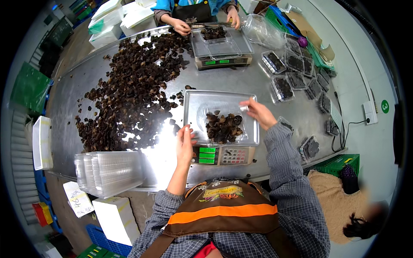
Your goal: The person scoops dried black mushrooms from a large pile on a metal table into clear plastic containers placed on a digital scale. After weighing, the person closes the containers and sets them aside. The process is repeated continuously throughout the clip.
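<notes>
A clear plastic clamshell box [246,129] lies on the metal pan [253,138] of a digital scale [237,156], with dark brown wood ear mushrooms [223,127] in it. Over the pan's right side, my right hand [260,113] holds a small whitish thing between thumb and fingers, too small to name surely. My left hand [185,145] is at the pan's left edge, fingers raised and somewhat apart, with nothing seen in it. A large heap of loose mushrooms [138,80] spreads over the steel table [74,93] to the left.
Nested empty clear boxes [113,171] stand at the near left. Filled closed boxes [295,63] lie on the right. Across the table, a co-worker's hands [182,27] are at a second scale [222,61] bearing an open box. White foam boxes [117,219] and a green crate [342,164] flank the table.
</notes>
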`<state>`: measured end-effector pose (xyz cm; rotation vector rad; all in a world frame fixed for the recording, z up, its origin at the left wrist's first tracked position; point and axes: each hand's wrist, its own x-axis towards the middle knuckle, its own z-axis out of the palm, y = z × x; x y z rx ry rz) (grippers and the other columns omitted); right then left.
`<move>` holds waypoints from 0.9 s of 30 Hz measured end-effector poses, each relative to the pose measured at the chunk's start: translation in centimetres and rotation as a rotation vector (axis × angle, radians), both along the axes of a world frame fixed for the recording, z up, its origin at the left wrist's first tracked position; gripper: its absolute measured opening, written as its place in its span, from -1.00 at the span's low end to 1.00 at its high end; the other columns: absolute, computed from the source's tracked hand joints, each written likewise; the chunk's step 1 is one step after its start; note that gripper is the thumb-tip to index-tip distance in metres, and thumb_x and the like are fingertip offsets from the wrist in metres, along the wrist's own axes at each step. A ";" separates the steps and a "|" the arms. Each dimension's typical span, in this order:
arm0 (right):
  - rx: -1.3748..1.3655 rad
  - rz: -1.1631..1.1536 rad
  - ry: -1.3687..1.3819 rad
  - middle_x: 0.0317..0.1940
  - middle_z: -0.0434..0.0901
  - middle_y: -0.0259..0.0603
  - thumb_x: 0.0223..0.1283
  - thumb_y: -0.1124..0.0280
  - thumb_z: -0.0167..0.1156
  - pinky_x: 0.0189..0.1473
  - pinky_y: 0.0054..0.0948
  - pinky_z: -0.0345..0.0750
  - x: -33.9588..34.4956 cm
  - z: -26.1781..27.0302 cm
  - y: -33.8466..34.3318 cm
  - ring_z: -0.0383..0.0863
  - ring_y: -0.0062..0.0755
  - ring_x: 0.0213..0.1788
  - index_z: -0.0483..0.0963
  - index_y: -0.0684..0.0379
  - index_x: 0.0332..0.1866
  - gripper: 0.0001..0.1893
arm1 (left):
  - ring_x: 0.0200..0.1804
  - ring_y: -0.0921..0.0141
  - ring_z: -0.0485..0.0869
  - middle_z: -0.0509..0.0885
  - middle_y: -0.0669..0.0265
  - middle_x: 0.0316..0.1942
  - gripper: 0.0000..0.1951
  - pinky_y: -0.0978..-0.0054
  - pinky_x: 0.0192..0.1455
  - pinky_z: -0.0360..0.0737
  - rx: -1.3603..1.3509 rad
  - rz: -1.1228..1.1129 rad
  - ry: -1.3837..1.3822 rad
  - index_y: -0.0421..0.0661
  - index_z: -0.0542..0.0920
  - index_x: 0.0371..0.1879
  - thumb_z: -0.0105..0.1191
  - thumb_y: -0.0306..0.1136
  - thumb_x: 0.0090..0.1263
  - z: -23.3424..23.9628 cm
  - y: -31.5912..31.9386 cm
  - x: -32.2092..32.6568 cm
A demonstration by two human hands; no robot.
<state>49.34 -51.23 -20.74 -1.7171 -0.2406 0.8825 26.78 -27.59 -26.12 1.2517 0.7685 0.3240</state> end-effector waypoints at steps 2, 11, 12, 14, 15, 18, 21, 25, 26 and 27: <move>-0.061 0.067 -0.129 0.26 0.49 -0.03 0.37 -0.07 0.15 0.34 -0.22 0.41 -2.4 -0.4 -1.6 0.47 -0.23 0.30 0.42 0.20 0.34 -0.37 | -0.07 0.48 0.61 0.62 0.22 0.04 -0.44 0.52 -0.17 0.64 -0.056 -0.101 0.128 -0.21 0.45 0.31 0.03 0.00 0.55 0.5 -0.3 -0.7; 0.055 -0.116 0.275 0.22 0.46 0.03 0.29 0.43 0.31 0.09 -0.31 0.70 -7.6 -4.3 -5.7 0.59 -0.22 0.17 0.18 0.41 0.44 -0.31 | -0.32 0.44 0.67 0.64 0.23 -0.23 -0.62 0.50 -0.41 0.68 -0.180 -0.421 0.193 -0.28 0.52 0.09 0.17 -0.25 0.46 -2.5 -2.2 -1.0; 0.053 -0.130 0.330 0.09 0.54 -0.02 0.27 0.49 0.31 0.03 -0.34 0.72 -7.7 -4.2 -5.6 0.66 -0.27 0.05 0.24 0.41 0.38 -0.38 | -0.34 0.44 0.67 0.64 0.23 -0.22 -0.64 0.50 -0.42 0.67 -0.163 -0.448 0.205 -0.27 0.53 0.06 0.15 -0.24 0.48 -2.6 -2.2 -1.1; 0.019 -0.152 0.349 -0.01 0.58 -0.06 0.26 0.50 0.31 -0.01 -0.34 0.73 -7.4 -5.5 -5.5 0.69 -0.29 -0.01 0.31 0.40 0.28 -0.47 | -0.37 0.43 0.67 0.65 0.22 -0.24 -0.65 0.49 -0.44 0.67 -0.177 -0.473 0.233 -0.27 0.52 0.02 0.10 -0.21 0.49 -2.7 -2.2 -0.8; 0.001 -0.164 0.361 -0.06 0.60 -0.09 0.25 0.50 0.32 -0.03 -0.35 0.74 -7.6 -5.7 -5.3 0.70 -0.30 -0.05 0.35 0.39 0.23 -0.51 | -0.39 0.41 0.68 0.65 0.21 -0.25 -0.64 0.49 -0.46 0.67 -0.210 -0.473 0.252 -0.28 0.52 0.02 0.07 -0.20 0.49 -2.0 -2.4 -0.4; -0.032 -0.200 0.333 -0.15 0.63 -0.13 0.23 0.51 0.31 -0.05 -0.36 0.74 -7.6 -5.9 -4.3 0.70 -0.34 -0.10 0.40 0.34 0.07 -0.64 | -0.40 0.37 0.69 0.66 0.17 -0.24 -0.59 0.48 -0.48 0.67 -0.355 -0.404 0.238 -0.26 0.48 0.06 -0.04 -0.12 0.52 -0.5 -1.9 0.3; -0.008 -0.221 0.333 -0.16 0.63 -0.14 0.21 0.52 0.30 -0.06 -0.39 0.73 -7.8 -5.8 -3.8 0.69 -0.37 -0.12 0.41 0.31 0.03 -0.68 | -0.39 0.35 0.70 0.65 0.13 -0.19 -0.57 0.48 -0.46 0.67 -0.483 -0.362 0.218 -0.21 0.45 0.10 -0.14 -0.06 0.55 -1.8 -0.9 0.5; -0.022 -0.219 0.312 -0.18 0.61 -0.16 0.22 0.53 0.28 -0.08 -0.40 0.73 -7.9 -5.7 -3.7 0.69 -0.37 -0.15 0.40 0.30 0.06 -0.67 | -0.39 0.39 0.69 0.65 0.20 -0.25 -0.66 0.51 -0.46 0.67 -0.396 -0.306 0.193 -0.19 0.51 -0.02 -0.03 -0.12 0.54 -0.5 -0.9 1.1; -0.033 -0.224 0.307 -0.18 0.61 -0.16 0.22 0.54 0.27 -0.09 -0.39 0.74 -8.0 -5.5 -3.5 0.69 -0.37 -0.15 0.40 0.30 0.06 -0.67 | -0.40 0.40 0.69 0.65 0.22 -0.26 -0.69 0.51 -0.46 0.67 -0.332 -0.336 0.207 -0.19 0.52 -0.04 -0.01 -0.15 0.54 -1.0 -1.0 1.3; -0.042 -0.231 0.302 -0.19 0.61 -0.16 0.22 0.54 0.26 -0.09 -0.39 0.74 -8.1 -5.2 -3.3 0.69 -0.37 -0.15 0.39 0.30 0.07 -0.66 | -0.41 0.40 0.69 0.65 0.23 -0.28 -0.72 0.51 -0.47 0.67 -0.266 -0.369 0.220 -0.18 0.52 -0.06 0.02 -0.18 0.53 -1.4 -1.1 1.6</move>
